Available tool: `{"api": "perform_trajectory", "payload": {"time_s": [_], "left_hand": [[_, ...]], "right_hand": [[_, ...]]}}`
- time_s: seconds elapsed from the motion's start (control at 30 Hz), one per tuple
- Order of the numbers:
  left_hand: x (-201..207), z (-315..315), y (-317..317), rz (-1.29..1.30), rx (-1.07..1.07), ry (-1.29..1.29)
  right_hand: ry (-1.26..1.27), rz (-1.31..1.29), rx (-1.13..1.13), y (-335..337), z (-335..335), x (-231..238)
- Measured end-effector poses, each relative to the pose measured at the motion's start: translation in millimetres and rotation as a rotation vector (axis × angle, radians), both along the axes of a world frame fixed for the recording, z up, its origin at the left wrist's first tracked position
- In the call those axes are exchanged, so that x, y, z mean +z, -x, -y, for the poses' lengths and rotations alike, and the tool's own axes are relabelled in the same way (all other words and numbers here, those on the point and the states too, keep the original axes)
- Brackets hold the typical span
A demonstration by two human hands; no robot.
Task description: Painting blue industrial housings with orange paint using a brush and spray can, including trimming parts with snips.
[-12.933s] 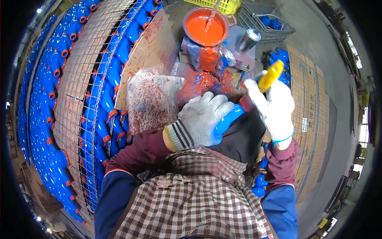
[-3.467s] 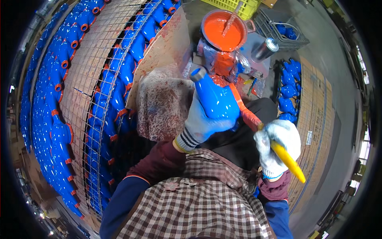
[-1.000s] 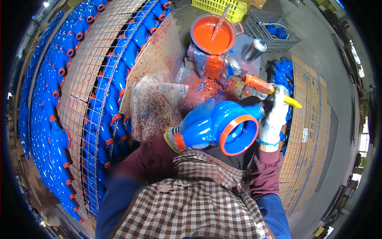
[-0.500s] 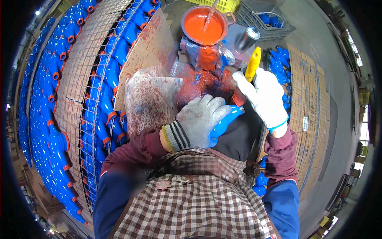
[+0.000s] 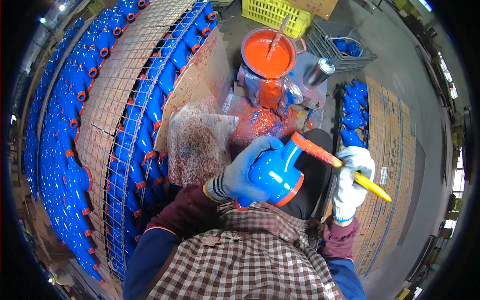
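My left hand (image 5: 244,172), in a grey glove, is wrapped round a shiny blue pipe fitting (image 5: 276,172) with a round body and a neck. The fitting is tilted over my lap, its wide lower rim and neck end coloured red-orange. My right hand (image 5: 353,175), in a white glove, is closed on a paintbrush (image 5: 371,186) with a yellow handle. Thick red paint coats the brush's front part, and its tip rests against the neck's end. Beyond my hands, a pot (image 5: 245,55) of red-orange paint holds a stirring stick (image 5: 278,38).
Many blue fittings (image 5: 80,180) with red rims line wire mesh racks (image 5: 135,65) on my left. A paint-spattered cardboard sheet (image 5: 200,80) leans there. A spray can (image 5: 318,73) stands beside the pot. Behind are yellow (image 5: 272,17) and grey crates (image 5: 345,62). More blue fittings (image 5: 353,121) lie by cardboard (image 5: 387,165) at right.
My left hand has turned the fitting so its body and red rim show. My right hand has moved lower, and the brush has swung from upright to slanting, its tip now on the neck.
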State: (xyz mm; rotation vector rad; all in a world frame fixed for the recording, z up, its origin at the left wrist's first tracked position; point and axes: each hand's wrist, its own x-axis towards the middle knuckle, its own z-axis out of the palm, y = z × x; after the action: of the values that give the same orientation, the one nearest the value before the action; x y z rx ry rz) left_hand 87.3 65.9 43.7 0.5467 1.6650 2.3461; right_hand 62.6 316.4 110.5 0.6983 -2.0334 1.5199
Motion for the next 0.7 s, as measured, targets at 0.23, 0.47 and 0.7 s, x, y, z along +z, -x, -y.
{"api": "perform_trajectory", "payload": {"time_s": [0.23,0.47,0.7], "left_hand": [[-25.4,-38.8,-13.1,0.432,-0.628,-1.123],[-9.2,-2.3,-25.0,0.736,-0.486,-0.767],[0.4,14.4,-5.1,0.129,-0.051,-0.194]], "right_hand": [[1.263,0.822,0.356,-1.7,39.0,-65.0],[1.364,0.913,0.543,25.5,51.7,-46.6],[0.524,0.58,0.043,24.2,25.1,-2.7]]}}
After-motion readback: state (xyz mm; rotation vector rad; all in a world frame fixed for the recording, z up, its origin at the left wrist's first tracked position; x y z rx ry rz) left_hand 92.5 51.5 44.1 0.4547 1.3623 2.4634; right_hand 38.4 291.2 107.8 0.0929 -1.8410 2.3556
